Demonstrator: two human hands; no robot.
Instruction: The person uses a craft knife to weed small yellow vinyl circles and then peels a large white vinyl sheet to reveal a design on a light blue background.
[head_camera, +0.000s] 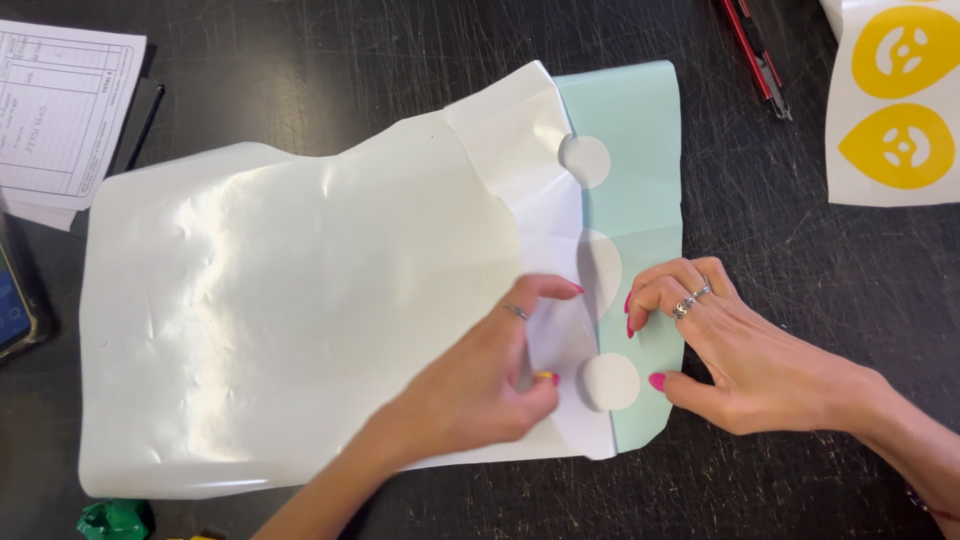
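Note:
A large glossy white backing sheet (290, 310) lies across the dark table, peeled back from a pale green vinyl sheet (640, 150) that shows at its right edge. Three white round stickers sit on the green strip: one at the top (585, 160), one in the middle (603, 268), one at the bottom (609, 382). My left hand (480, 380) pinches the folded white edge just left of the bottom sticker. My right hand (735, 345) presses its fingertips on the green strip beside the bottom sticker.
A red utility knife (755, 55) lies at the top right. A white sheet with yellow drop-shaped stickers (895, 100) is at the far right. A printed form (60, 110) and a phone (15, 310) sit at the left; a green crumpled scrap (115, 520) lies at the bottom left.

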